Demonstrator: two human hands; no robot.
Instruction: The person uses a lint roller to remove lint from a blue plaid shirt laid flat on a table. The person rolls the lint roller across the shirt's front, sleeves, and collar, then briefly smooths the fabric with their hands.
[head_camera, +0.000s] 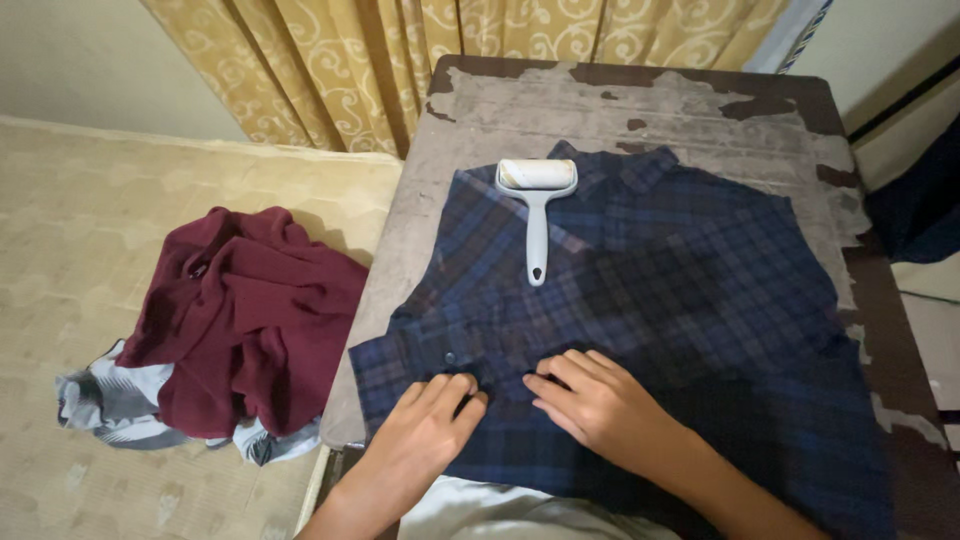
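While both hands (520, 415) press the plaid shirt (640, 330), a lint roller (537, 205) rests on it.

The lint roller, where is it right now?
In the head view, the white lint roller lies on the dark plaid shirt spread over the worn table, near the collar, beyond both hands, its handle pointing back toward them.
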